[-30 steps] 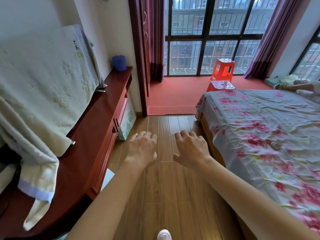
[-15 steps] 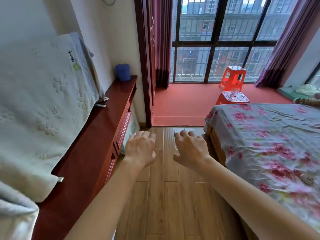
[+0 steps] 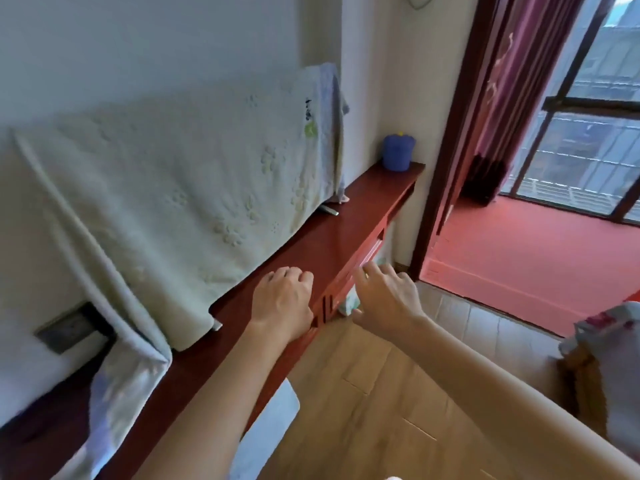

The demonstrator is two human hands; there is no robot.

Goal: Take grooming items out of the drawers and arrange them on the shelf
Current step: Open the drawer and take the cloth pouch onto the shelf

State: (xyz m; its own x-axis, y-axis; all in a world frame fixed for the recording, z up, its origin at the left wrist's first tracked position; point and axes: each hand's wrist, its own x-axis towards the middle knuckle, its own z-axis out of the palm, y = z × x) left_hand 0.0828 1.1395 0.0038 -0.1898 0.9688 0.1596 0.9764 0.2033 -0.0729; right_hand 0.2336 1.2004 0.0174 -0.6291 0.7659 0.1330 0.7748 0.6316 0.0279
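A long dark red wooden cabinet (image 3: 349, 216) runs along the left wall, its drawer fronts (image 3: 363, 254) facing the floor side. My left hand (image 3: 282, 299) hovers over the cabinet's top near its front edge, fingers loosely curled, holding nothing. My right hand (image 3: 386, 296) reaches out in front of the drawer fronts with fingers relaxed and empty. No grooming item shows in view; the drawers look closed.
A pale green towel (image 3: 194, 188) drapes a flat screen on the cabinet. A blue container (image 3: 398, 152) stands at the far end. A packet (image 3: 348, 303) sits on the floor under the cabinet. Bed corner (image 3: 606, 337) at right; red carpet and window beyond.
The view has swung left toward the cabinet. Both hands moved from over the wooden floor to the cabinet's edge, still empty.
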